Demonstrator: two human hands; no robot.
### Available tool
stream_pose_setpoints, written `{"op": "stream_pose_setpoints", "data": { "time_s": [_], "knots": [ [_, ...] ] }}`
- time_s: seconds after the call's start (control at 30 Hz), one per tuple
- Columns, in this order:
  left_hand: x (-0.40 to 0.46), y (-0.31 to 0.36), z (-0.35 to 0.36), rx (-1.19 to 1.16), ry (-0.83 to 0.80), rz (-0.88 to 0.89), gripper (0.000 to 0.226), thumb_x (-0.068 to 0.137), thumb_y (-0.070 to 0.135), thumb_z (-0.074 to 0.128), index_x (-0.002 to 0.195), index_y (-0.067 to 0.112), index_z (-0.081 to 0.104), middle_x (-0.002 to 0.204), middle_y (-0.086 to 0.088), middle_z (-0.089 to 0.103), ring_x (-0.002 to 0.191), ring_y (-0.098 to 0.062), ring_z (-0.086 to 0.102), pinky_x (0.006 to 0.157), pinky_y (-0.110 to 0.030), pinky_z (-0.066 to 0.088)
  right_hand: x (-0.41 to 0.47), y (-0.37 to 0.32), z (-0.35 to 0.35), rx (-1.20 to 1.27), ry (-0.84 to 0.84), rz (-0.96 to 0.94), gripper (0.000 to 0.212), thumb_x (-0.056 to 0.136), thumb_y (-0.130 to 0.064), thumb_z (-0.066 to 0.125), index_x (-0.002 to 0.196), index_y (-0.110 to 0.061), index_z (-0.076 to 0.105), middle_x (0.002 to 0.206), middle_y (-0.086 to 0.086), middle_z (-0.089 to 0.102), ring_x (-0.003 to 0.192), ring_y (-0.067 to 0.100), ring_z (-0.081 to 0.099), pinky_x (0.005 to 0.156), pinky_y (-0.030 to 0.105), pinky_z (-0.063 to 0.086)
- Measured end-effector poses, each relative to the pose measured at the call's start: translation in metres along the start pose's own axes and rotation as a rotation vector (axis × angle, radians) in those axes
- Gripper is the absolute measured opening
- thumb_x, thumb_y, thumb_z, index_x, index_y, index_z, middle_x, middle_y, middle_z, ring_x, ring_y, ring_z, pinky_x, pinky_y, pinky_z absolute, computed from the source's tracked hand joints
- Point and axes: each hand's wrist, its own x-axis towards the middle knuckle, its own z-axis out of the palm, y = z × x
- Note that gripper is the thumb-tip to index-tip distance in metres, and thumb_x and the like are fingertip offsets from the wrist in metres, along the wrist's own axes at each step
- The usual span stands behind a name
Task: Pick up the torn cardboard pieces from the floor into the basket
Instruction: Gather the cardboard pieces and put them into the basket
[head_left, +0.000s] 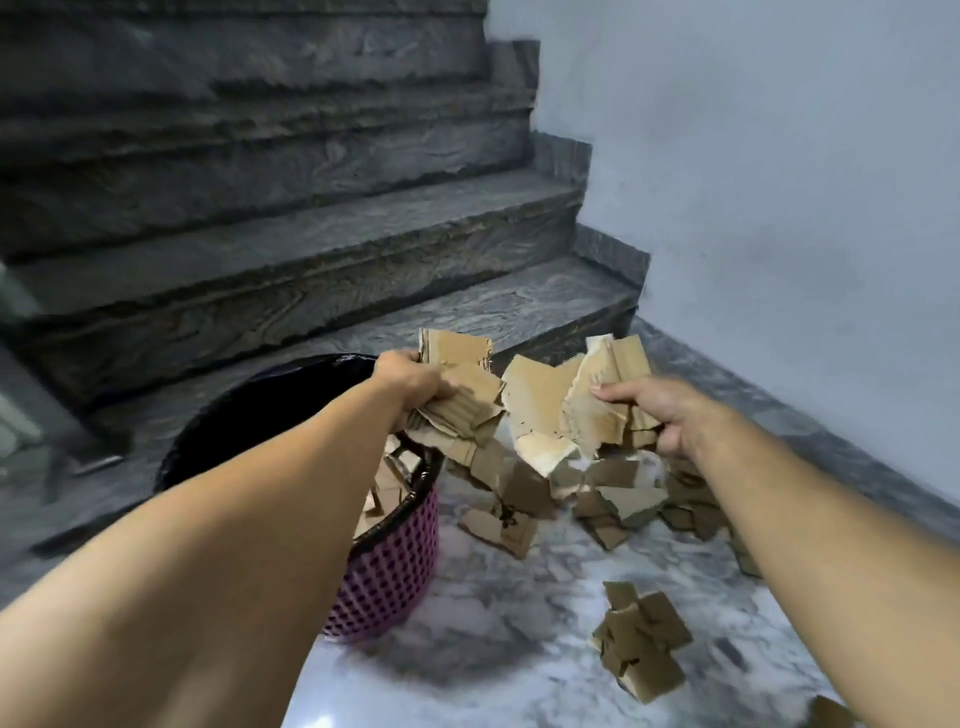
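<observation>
L hand (415, 382) has its grip curled tight round a thick wad of torn cardboard (460, 395), fingers wrapped under, thumb side up; the wad sticks out above and to the right of the grip, w/ corrugated edges showing. R hand (657, 415) pinches a second bunch of cardboard pieces (597, 405), thumb on the near face, fingers curled behind; that bunch fans up and to the left of the grip, incl. one big pale sheet w/ a ragged torn edge (535, 415). Both bundles are off the floor and nearly touch each other between the two grips. The basket (395, 566) sits directly below and left of the L grip: pink perforated wall, black liner over the rim, a few cardboard bits (387, 483) already inside near its right rim. Below the R grip, and between the two hands, a loose heap of more pieces (597, 499) lies on the white-grey marble floor (493, 597), just beside the basket. A separate small cluster (641, 636) lies on the floor nearer the person, well below the R grip, and one scrap (831, 712) at the frame's bottom edge. Beyond both grips: dark stone stairs (291, 223) and a pale wall (779, 156) to the right. Frame is a bit motion-blurred.
</observation>
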Motion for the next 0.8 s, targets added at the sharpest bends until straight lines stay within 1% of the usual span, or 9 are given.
{"op": "stream_pose_setpoints", "data": {
  "time_s": [0.13, 0.3, 0.43, 0.5, 0.57, 0.6, 0.67, 0.73, 0.8],
  "knots": [
    [-0.014, -0.007, -0.065, 0.014, 0.152, -0.017, 0.033, 0.077, 0.001, 0.076, 0.104, 0.009, 0.06, 0.093, -0.017, 0.068, 0.082, -0.032, 0.07, 0.073, -0.046, 0.059, 0.008, -0.022, 0.06, -0.019, -0.028, -0.084, 0.071, 0.035, -0.026, 0.1, 0.099, -0.007, 0.073, 0.1, 0.013, 0.075, 0.09, 0.036, 0.074, 0.081, 0.061, 0.056],
    [-0.006, -0.043, -0.137, 0.0, 0.304, -0.039, 0.036, 0.08, 0.003, 0.073, 0.113, 0.004, 0.06, 0.101, -0.02, 0.068, 0.086, -0.035, 0.069, 0.077, -0.049, 0.058, -0.018, -0.036, 0.166, -0.059, -0.095, -0.155, 0.036, 0.073, -0.008, 0.084, 0.103, -0.003, 0.066, 0.098, 0.018, 0.073, 0.087, 0.031, 0.073, 0.077, 0.053, 0.06],
    [0.006, -0.082, -0.154, 0.032, 0.252, -0.126, 0.027, 0.093, 0.017, 0.059, 0.112, -0.001, 0.06, 0.102, -0.021, 0.065, 0.088, -0.037, 0.066, 0.08, -0.051, 0.054, -0.002, -0.014, 0.226, -0.191, -0.114, -0.132, 0.053, 0.084, -0.026, 0.075, 0.125, -0.002, 0.051, 0.111, 0.015, 0.066, 0.096, 0.029, 0.069, 0.079, 0.046, 0.06],
    [0.01, -0.101, -0.154, 0.133, 0.141, -0.208, 0.038, 0.097, 0.028, 0.05, 0.117, -0.004, 0.058, 0.1, -0.019, 0.062, 0.089, -0.035, 0.062, 0.081, -0.044, 0.05, 0.002, -0.001, 0.242, -0.334, -0.122, -0.108, 0.066, 0.091, -0.038, 0.065, 0.138, -0.001, 0.036, 0.123, 0.011, 0.055, 0.104, 0.028, 0.063, 0.069, 0.037, 0.059],
    [0.014, -0.115, -0.153, 0.275, 0.079, -0.234, 0.046, 0.1, 0.032, 0.046, 0.125, -0.006, 0.053, 0.118, -0.02, 0.06, 0.108, -0.034, 0.058, 0.093, -0.038, 0.047, 0.004, 0.007, 0.248, -0.498, -0.09, -0.121, 0.073, 0.093, -0.039, 0.062, 0.142, 0.002, 0.027, 0.12, 0.013, 0.052, 0.1, 0.028, 0.062, 0.055, 0.03, 0.05],
    [0.017, -0.12, -0.152, 0.34, 0.076, -0.227, 0.048, 0.1, 0.031, 0.047, 0.129, -0.007, 0.051, 0.128, -0.02, 0.056, 0.118, -0.034, 0.054, 0.099, -0.037, 0.045, 0.008, 0.009, 0.249, -0.547, -0.063, -0.144, 0.071, 0.09, -0.034, 0.067, 0.139, 0.004, 0.033, 0.115, 0.016, 0.057, 0.092, 0.028, 0.062, 0.052, 0.029, 0.047],
    [0.019, -0.122, -0.148, 0.445, 0.104, -0.202, 0.05, 0.097, 0.031, 0.053, 0.128, -0.009, 0.052, 0.132, -0.02, 0.054, 0.123, -0.035, 0.052, 0.1, -0.034, 0.043, 0.017, 0.008, 0.244, -0.596, 0.012, -0.202, 0.049, 0.08, -0.021, 0.073, 0.119, 0.002, 0.055, 0.111, 0.019, 0.066, 0.081, 0.026, 0.063, 0.052, 0.025, 0.046],
    [0.024, -0.119, -0.144, 0.551, 0.16, -0.183, 0.05, 0.091, 0.036, 0.06, 0.119, -0.005, 0.059, 0.126, -0.019, 0.06, 0.116, -0.035, 0.056, 0.094, -0.034, 0.046, 0.023, 0.001, 0.231, -0.538, 0.057, -0.226, 0.021, 0.08, -0.008, 0.069, 0.098, -0.002, 0.059, 0.101, 0.02, 0.069, 0.073, 0.026, 0.069, 0.052, 0.027, 0.054],
    [0.029, -0.111, -0.137, 0.632, 0.211, -0.17, 0.048, 0.084, 0.044, 0.065, 0.109, 0.004, 0.062, 0.118, -0.018, 0.064, 0.112, -0.036, 0.058, 0.095, -0.038, 0.048, 0.027, -0.004, 0.21, -0.45, 0.054, -0.209, 0.012, 0.084, -0.002, 0.067, 0.094, -0.004, 0.06, 0.093, 0.018, 0.07, 0.069, 0.025, 0.073, 0.059, 0.036, 0.061]
  ]
}}
